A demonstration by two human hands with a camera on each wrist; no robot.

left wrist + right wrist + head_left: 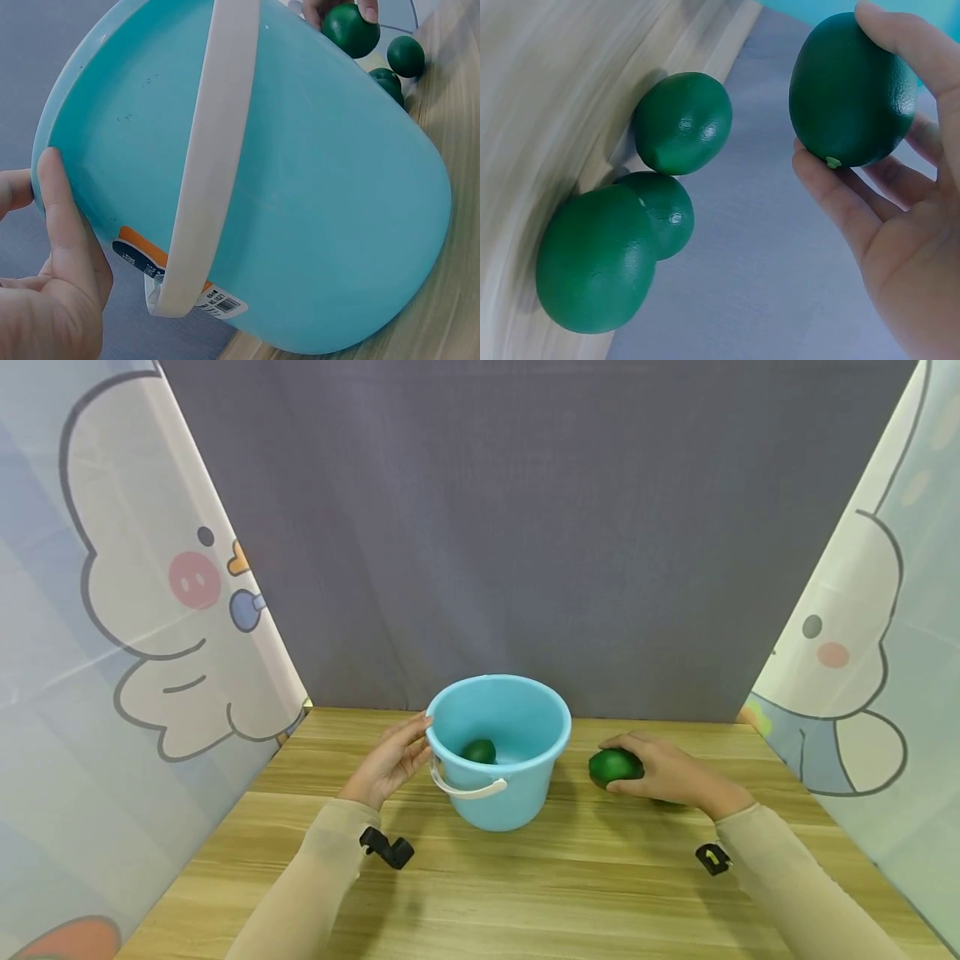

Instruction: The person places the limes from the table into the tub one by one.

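Note:
A light blue bucket [501, 793] with a white handle [468, 792] stands upright on the table, and one green fruit [479, 751] lies inside. The left hand [388, 762] grips the bucket's rim at its left side; in the left wrist view, the thumb and fingers of that hand [60, 270] are on either side of the rim. Right of the bucket, the right hand [667, 774] holds a green fruit [615, 766] between thumb and fingers. The right wrist view shows this held fruit [851, 90] raised off the table in the right hand [922, 217].
Three more green fruits, one round [684, 124], one partly hidden [669, 214] and one larger [596, 259], lie on the wooden table [480, 893] near the right hand. A grey curtain [480, 527] hangs behind, with printed cloths [150, 693] at both sides.

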